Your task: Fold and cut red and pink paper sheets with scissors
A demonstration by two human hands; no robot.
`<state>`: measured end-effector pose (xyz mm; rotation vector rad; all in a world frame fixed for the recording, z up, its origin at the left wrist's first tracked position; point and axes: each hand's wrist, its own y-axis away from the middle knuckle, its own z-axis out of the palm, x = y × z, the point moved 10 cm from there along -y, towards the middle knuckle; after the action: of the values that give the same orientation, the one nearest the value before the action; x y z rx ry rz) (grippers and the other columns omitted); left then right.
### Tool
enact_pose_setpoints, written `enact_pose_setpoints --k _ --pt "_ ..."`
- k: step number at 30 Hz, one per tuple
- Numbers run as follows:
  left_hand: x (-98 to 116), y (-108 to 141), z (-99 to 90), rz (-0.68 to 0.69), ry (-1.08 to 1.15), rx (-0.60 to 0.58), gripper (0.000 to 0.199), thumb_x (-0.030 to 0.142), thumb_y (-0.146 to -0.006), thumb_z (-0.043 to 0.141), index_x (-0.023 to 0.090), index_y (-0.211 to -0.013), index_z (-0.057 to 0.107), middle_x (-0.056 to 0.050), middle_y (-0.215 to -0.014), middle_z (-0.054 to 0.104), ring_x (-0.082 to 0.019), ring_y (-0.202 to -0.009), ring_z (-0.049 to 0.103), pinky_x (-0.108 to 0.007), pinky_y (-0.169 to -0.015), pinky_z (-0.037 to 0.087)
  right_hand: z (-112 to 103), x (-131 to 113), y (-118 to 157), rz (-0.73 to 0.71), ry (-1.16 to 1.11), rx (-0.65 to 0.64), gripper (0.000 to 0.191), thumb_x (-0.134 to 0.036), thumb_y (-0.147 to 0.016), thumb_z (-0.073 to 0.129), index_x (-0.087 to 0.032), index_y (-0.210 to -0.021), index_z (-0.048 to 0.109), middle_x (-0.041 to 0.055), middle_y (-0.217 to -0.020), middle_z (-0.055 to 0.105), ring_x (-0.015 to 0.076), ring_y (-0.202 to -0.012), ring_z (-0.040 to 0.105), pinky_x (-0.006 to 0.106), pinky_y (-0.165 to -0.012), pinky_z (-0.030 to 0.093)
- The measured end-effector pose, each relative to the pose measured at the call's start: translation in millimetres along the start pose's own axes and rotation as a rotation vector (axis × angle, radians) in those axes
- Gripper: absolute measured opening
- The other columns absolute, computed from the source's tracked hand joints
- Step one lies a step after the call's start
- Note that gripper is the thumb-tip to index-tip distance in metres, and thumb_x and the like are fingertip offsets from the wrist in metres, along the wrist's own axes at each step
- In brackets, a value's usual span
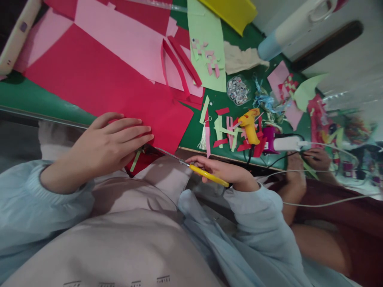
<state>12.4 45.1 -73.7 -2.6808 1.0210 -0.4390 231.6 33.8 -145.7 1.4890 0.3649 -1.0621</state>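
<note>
My left hand [119, 137] lies with its fingers stretched out on a large red sheet of paper [104, 75] at the table's near edge. Its thumb is hidden. Yellow-handled scissors [209, 175] are in my right hand [220, 169], the fingers closed round the handle. Their blades point left, along the sheet's near edge below my left fingertips; the tips are hard to make out. Pink paper [119, 30] lies by the red sheet, with narrow red strips [185, 59] on top. Below my left hand, a red paper piece [140, 165] and a pale green strip show over my lap.
A yellow glue gun [250, 125] lies among paper strips on the green table [191, 137]. Behind it are a clear dish of googly eyes [238, 90] and a pale green sheet [209, 81]. White cables [326, 202] run past another person's hands [317, 159] at right.
</note>
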Motion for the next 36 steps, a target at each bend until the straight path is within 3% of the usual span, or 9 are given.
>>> enact_pose_setpoints --k 7,11,18,22,28,36 --pt "0.8 0.5 0.3 0.007 -0.015 -0.008 0.057 0.022 -0.093 0.053 0.034 -0.148 0.041 0.0 -0.141 0.061 -0.024 -0.131 0.056 -0.045 -0.112 0.037 1.4 -2.9 0.4 0.018 0.07 -0.024 0.065 -0.042 -0.086 0.066 -0.019 -0.139 0.036 0.0064 -0.113 0.055 0.0177 -0.104 0.054 0.032 -0.092 0.044" --pt "3.3 -0.3 1.5 0.017 -0.059 -0.071 0.049 0.02 -0.095 0.051 0.027 -0.143 0.048 -0.001 -0.144 0.058 -0.024 -0.133 0.053 -0.045 -0.112 0.036 -0.5 -3.6 0.0 0.009 0.088 -0.011 0.066 -0.044 -0.086 0.067 -0.019 -0.139 0.037 0.0055 -0.111 0.055 0.0171 -0.102 0.053 0.031 -0.091 0.043" --pt "6.7 -2.1 -2.3 0.033 -0.067 -0.052 0.047 0.019 -0.094 0.055 0.023 -0.14 0.052 -0.004 -0.142 0.06 -0.024 -0.131 0.054 -0.044 -0.112 0.034 -0.5 -3.7 -0.8 0.01 0.066 -0.014 0.059 -0.035 -0.086 0.066 -0.018 -0.136 0.039 0.0006 -0.098 0.053 0.012 -0.087 0.052 0.026 -0.081 0.043" --pt "4.3 -0.6 0.8 0.018 -0.042 -0.057 0.049 0.019 -0.093 0.054 0.025 -0.142 0.05 -0.004 -0.142 0.06 -0.024 -0.133 0.052 -0.044 -0.114 0.033 -1.0 -3.7 -0.4 0.001 0.056 -0.012 0.057 -0.034 -0.086 0.066 -0.018 -0.135 0.04 -0.0009 -0.094 0.053 0.0108 -0.083 0.052 0.025 -0.078 0.043" --pt "-2.4 1.0 3.3 -0.022 0.011 -0.046 0.056 0.024 -0.094 0.052 0.039 -0.147 0.042 0.002 -0.143 0.059 -0.024 -0.133 0.054 -0.046 -0.114 0.034 -2.9 -3.4 0.1 0.011 0.068 0.001 0.058 -0.037 -0.085 0.068 -0.019 -0.133 0.042 -0.0017 -0.092 0.052 0.0106 -0.082 0.052 0.025 -0.076 0.044" --pt "-1.1 -0.7 0.0 -0.022 0.034 -0.037 0.059 0.023 -0.093 0.053 0.038 -0.149 0.04 0.001 -0.142 0.06 -0.025 -0.132 0.055 -0.047 -0.114 0.036 -5.2 -7.2 -0.4 0.006 0.119 0.007 0.057 -0.039 -0.086 0.068 -0.018 -0.133 0.043 -0.001 -0.093 0.055 0.0117 -0.083 0.055 0.026 -0.079 0.044"
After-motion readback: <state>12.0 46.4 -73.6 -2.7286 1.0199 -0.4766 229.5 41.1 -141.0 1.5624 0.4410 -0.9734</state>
